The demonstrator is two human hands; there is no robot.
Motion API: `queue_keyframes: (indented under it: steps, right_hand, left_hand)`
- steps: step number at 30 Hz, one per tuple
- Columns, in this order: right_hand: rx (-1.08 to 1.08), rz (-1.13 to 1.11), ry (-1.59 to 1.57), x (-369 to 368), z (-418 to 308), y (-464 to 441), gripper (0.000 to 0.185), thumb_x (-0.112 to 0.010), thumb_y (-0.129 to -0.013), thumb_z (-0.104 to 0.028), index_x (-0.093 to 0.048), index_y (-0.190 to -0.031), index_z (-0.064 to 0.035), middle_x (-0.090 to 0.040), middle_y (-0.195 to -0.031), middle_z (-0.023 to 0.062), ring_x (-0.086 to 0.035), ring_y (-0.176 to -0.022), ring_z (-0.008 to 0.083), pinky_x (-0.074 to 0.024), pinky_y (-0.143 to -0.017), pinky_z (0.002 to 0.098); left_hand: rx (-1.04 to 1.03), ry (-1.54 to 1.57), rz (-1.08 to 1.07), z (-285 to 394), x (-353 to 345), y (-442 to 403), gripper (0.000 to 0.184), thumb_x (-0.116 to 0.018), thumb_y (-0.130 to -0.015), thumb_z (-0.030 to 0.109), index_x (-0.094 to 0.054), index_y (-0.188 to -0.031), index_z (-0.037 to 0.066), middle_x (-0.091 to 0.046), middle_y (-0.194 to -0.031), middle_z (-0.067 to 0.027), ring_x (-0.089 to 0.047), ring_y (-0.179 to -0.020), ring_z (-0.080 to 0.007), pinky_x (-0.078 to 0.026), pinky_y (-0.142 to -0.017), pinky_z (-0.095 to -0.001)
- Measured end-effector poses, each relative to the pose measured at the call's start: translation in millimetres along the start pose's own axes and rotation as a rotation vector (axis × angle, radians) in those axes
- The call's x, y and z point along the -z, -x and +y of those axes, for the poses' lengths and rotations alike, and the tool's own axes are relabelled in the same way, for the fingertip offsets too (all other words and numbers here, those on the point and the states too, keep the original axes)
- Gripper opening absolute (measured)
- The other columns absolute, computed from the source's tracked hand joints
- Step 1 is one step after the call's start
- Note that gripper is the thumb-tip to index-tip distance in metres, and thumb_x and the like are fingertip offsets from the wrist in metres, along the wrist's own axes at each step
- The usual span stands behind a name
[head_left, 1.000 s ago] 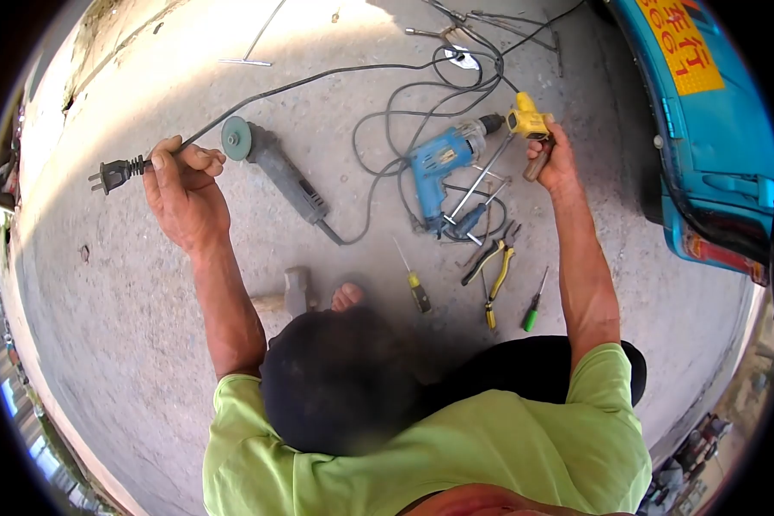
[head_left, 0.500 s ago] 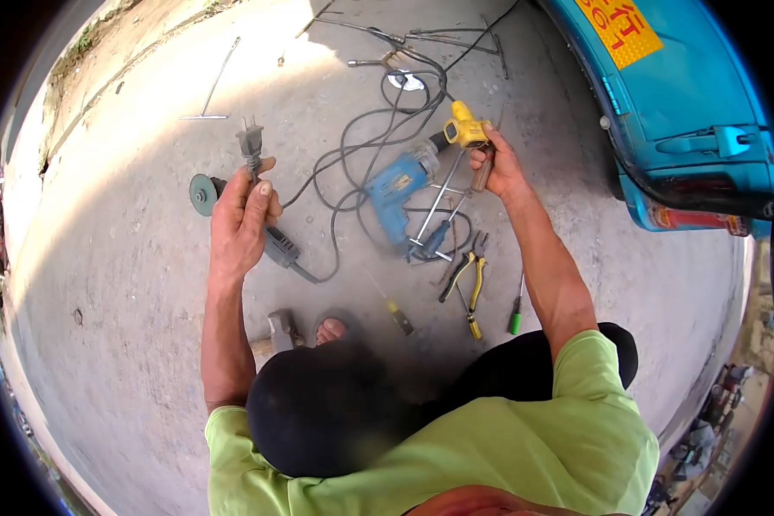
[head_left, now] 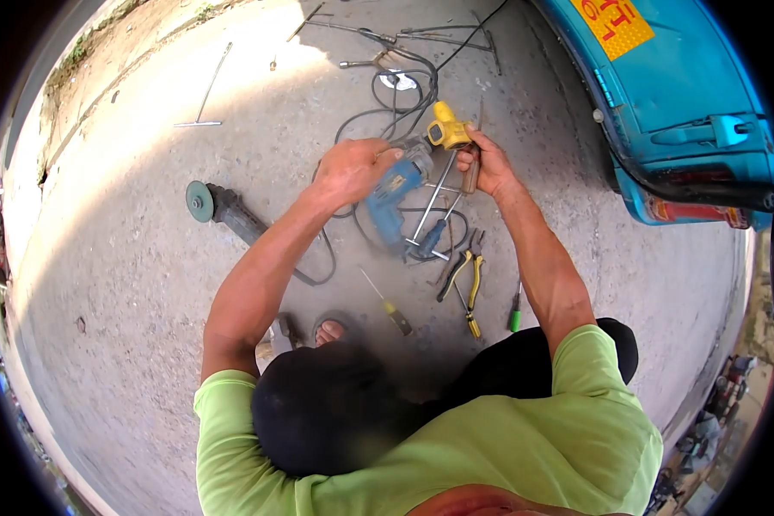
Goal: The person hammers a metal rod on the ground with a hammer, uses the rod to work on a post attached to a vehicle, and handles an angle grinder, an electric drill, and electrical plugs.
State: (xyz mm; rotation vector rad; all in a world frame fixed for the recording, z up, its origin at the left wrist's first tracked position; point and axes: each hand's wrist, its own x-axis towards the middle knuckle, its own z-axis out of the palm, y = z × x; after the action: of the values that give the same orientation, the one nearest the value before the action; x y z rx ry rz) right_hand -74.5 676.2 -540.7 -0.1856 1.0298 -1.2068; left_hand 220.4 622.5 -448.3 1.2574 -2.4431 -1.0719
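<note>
My right hand point(head_left: 488, 163) is closed around a yellow socket connector point(head_left: 449, 129) and a brown-handled screwdriver point(head_left: 470, 176), whose thin shaft points away from me. My left hand point(head_left: 353, 170) is curled, back upward, just left of the connector and over the blue power drill point(head_left: 396, 193). The power plug it held a moment ago is hidden behind the fingers. The drill lies on the concrete, its front end near the connector. Beside it are T-handle wrenches point(head_left: 430, 206) and yellow-black pliers point(head_left: 460, 271).
An angle grinder point(head_left: 232, 211) lies at left. A yellow-black screwdriver point(head_left: 396, 318) and a green-handled one point(head_left: 515, 318) lie near my knees. Black cable point(head_left: 430, 86) loops behind the drill. A T-bar point(head_left: 206, 99) lies at far left, and a teal vehicle body point(head_left: 688, 95) stands at right.
My left hand has moved right, from above the grinder to over the drill beside the yellow connector. The plug has gone out of sight. My right hand keeps its hold.
</note>
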Motion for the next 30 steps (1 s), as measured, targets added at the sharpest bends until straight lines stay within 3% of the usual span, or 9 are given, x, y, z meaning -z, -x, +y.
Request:
queue_keyframes:
  steps: [5, 8, 17, 20, 26, 29, 30]
  right_hand:
    - [0.006, 0.003, 0.080, -7.7, -3.7, 2.5, 0.028, -0.068, -0.098, -0.034, -0.059, -0.103, -0.0084, -0.054, -0.077, 0.0014, -0.049, -0.059, 0.0123, -0.0429, -0.054, 0.0292]
    - [0.020, 0.011, 0.116, -10.5, -3.7, 4.0, 0.031, -0.069, -0.099, -0.035, -0.061, -0.105, -0.0057, -0.054, -0.076, 0.0013, -0.046, -0.058, 0.0107, -0.0415, -0.054, 0.0277]
    - [0.035, 0.010, 0.197, -9.0, -5.7, 5.4, 0.030, -0.067, -0.100, -0.034, -0.060, -0.107, -0.0051, -0.054, -0.078, 0.0007, -0.050, -0.061, 0.0105, -0.0436, -0.055, 0.0270]
    - [0.035, -0.008, 0.255, -10.6, -7.9, 5.5, 0.029, -0.067, -0.100, -0.033, -0.060, -0.106, -0.0053, -0.055, -0.079, 0.0004, -0.051, -0.061, 0.0101, -0.0443, -0.056, 0.0262]
    - [0.047, -0.004, 0.269, -18.2, -10.3, 7.0, 0.031, -0.067, -0.100, -0.034, -0.060, -0.106, -0.0047, -0.056, -0.081, -0.0001, -0.051, -0.063, 0.0081, -0.0449, -0.056, 0.0254]
    - [0.041, 0.007, 0.292, -21.8, -9.8, 7.4, 0.031, -0.067, -0.099, -0.034, -0.060, -0.108, -0.0043, -0.056, -0.081, 0.0003, -0.051, -0.063, 0.0086, -0.0448, -0.056, 0.0257]
    - [0.031, -0.002, 0.290, -21.7, -8.4, 5.6, 0.031, -0.067, -0.100, -0.033, -0.059, -0.108, -0.0041, -0.056, -0.080, 0.0007, -0.051, -0.063, 0.0092, -0.0442, -0.056, 0.0256]
  left_hand:
    - [-0.023, -0.070, -0.019, -4.0, -10.8, -13.8, 0.038, -0.054, -0.102, 0.040, -0.073, -0.103, 0.007, -0.072, -0.092, -0.0187, -0.069, -0.086, -0.0381, -0.054, -0.077, -0.0472]
    - [-0.004, -0.061, -0.041, -4.5, -13.3, -18.3, 0.040, -0.052, -0.101, 0.042, -0.070, -0.096, 0.007, -0.071, -0.097, -0.0207, -0.066, -0.093, -0.0423, -0.052, -0.082, -0.0513]
    - [0.075, 0.153, -0.247, -7.5, -4.5, -24.0, 0.041, -0.053, -0.100, 0.042, -0.073, -0.102, 0.007, -0.071, -0.100, -0.0190, -0.066, -0.093, -0.0389, -0.051, -0.086, -0.0455]
    - [0.059, 0.182, -0.192, -11.9, -10.0, -28.1, 0.047, -0.055, -0.103, 0.045, -0.074, -0.097, 0.002, -0.061, -0.071, -0.0081, -0.058, -0.070, -0.0180, -0.048, -0.068, -0.0380]
    - [0.009, 0.064, -0.049, -13.9, -11.3, -36.1, 0.041, -0.053, -0.104, 0.041, -0.071, -0.113, 0.005, -0.067, -0.075, -0.0078, -0.065, -0.071, -0.0218, -0.051, -0.072, -0.0387]
    - [0.017, 0.015, 0.011, -2.8, -12.1, -30.5, 0.035, -0.053, -0.100, 0.034, -0.069, -0.115, 0.006, -0.072, -0.103, -0.0206, -0.067, -0.100, -0.0412, -0.052, -0.089, -0.0485]
    - [-0.102, -0.026, 0.060, -5.8, -16.6, -30.4, 0.033, -0.052, -0.100, 0.030, -0.068, -0.115, 0.006, -0.071, -0.104, -0.0210, -0.066, -0.101, -0.0416, -0.051, -0.090, -0.0493]
